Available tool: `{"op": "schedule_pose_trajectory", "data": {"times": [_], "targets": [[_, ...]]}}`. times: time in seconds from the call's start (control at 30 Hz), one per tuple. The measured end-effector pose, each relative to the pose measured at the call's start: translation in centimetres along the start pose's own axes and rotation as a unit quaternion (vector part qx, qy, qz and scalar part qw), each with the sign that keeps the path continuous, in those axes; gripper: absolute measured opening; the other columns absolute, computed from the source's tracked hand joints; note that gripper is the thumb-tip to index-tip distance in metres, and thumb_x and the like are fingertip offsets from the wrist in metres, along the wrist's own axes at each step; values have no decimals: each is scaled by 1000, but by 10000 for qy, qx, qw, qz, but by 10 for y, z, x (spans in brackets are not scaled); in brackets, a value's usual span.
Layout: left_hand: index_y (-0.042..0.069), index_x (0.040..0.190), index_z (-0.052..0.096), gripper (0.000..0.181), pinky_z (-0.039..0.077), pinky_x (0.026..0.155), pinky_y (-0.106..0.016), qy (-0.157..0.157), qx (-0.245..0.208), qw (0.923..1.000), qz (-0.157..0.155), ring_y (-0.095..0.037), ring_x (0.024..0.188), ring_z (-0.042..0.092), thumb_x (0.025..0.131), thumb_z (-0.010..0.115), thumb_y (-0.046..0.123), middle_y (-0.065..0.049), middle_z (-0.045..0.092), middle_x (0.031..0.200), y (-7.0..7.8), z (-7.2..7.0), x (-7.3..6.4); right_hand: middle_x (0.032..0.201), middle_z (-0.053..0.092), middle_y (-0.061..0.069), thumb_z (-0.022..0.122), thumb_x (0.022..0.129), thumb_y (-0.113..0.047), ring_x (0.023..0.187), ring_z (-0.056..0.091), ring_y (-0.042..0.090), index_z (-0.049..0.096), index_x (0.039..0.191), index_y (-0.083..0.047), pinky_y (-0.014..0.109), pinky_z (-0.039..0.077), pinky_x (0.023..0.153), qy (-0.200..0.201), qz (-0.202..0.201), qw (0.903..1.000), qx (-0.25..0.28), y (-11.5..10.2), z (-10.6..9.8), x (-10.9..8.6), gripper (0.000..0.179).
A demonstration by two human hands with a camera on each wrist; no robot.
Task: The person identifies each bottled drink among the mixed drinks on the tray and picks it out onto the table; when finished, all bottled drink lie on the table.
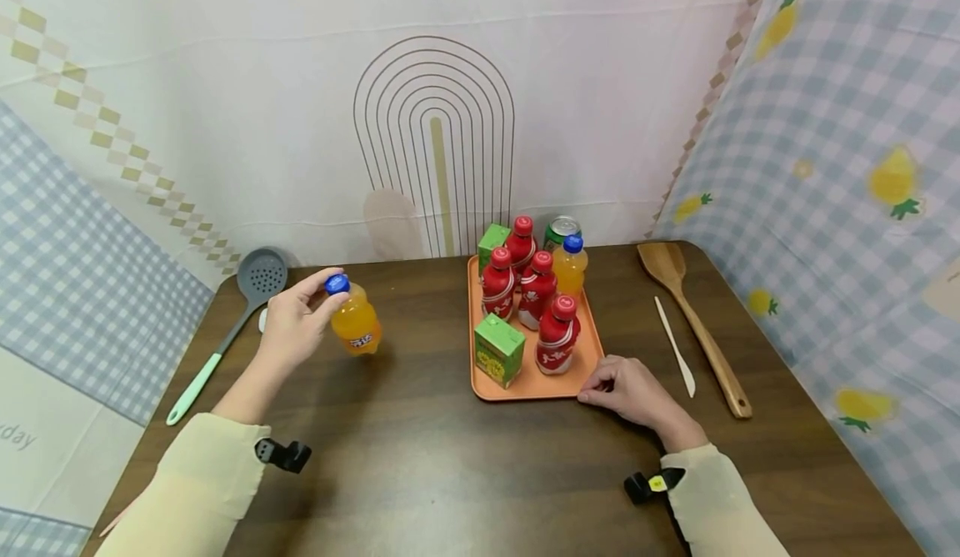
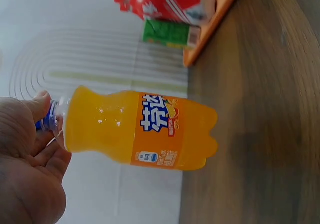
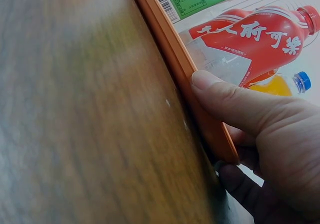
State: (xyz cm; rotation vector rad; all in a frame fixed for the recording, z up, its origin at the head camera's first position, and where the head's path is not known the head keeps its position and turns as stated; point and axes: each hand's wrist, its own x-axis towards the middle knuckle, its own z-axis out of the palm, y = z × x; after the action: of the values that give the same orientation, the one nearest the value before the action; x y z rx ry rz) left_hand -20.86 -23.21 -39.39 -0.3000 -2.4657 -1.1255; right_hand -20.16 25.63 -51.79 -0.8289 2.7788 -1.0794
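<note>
My left hand (image 1: 294, 320) pinches the blue cap of an orange soda bottle (image 1: 357, 323) between thumb and fingers, left of the tray. The bottle leans slightly, base to the right; whether its base touches the table I cannot tell. With thumb and fingers, my right hand (image 1: 632, 390) grips the near right corner of an orange tray (image 1: 540, 391). On the tray stand several red-capped bottles (image 1: 557, 336), a green juice carton (image 1: 498, 350) at the front, another green carton (image 1: 492, 243) at the back, and a second orange soda bottle (image 1: 570, 267). A green can (image 1: 561, 230) shows behind, partly hidden.
A grey slotted skimmer (image 1: 262, 275) with a mint handle lies at the table's left edge, a small white object (image 1: 262, 319) beside it. Right of the tray lie a white knife (image 1: 675, 347) and a wooden spatula (image 1: 697, 323). Patterned cloth hangs behind the table and at both sides.
</note>
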Motion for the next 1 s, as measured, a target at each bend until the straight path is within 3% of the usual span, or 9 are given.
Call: {"op": "schedule_pose_trajectory", "data": {"times": [0.2,0.43,0.77,1.0], "targets": [[9,129,61,39,43,66,-5,68,387,9984,-407,-24,96,65,94,62,27,-15,65,120,-21,-3,1,75,61,-19,79,79,-34,72,55,4,76,77,-28,24,46,62,9,64,10000,-33,0,0,2,7],[5,132,57,40,46,82,-9,-50,-58,9983,-572,-27,111,61,96,60,21,-18,60,126,-33,-2,1,75,61,-19,78,79,-36,72,55,5,76,77,-27,24,46,62,-12,102,9999,-28,-1,-2,4,9],[5,134,55,41,44,86,-8,-8,-253,9976,-648,-27,113,59,97,58,23,-17,60,128,-40,0,-5,74,61,-19,78,79,-35,70,54,4,75,76,-32,24,46,60,-5,-1,10000,28,0,2,1,5],[6,135,53,42,48,92,-34,-35,-9,9985,-554,-27,115,58,98,56,26,-18,59,129,-41,6,-4,74,61,-20,78,80,-33,70,54,3,74,76,-32,23,46,60,67,-49,10000,28,1,2,-1,6]]}}
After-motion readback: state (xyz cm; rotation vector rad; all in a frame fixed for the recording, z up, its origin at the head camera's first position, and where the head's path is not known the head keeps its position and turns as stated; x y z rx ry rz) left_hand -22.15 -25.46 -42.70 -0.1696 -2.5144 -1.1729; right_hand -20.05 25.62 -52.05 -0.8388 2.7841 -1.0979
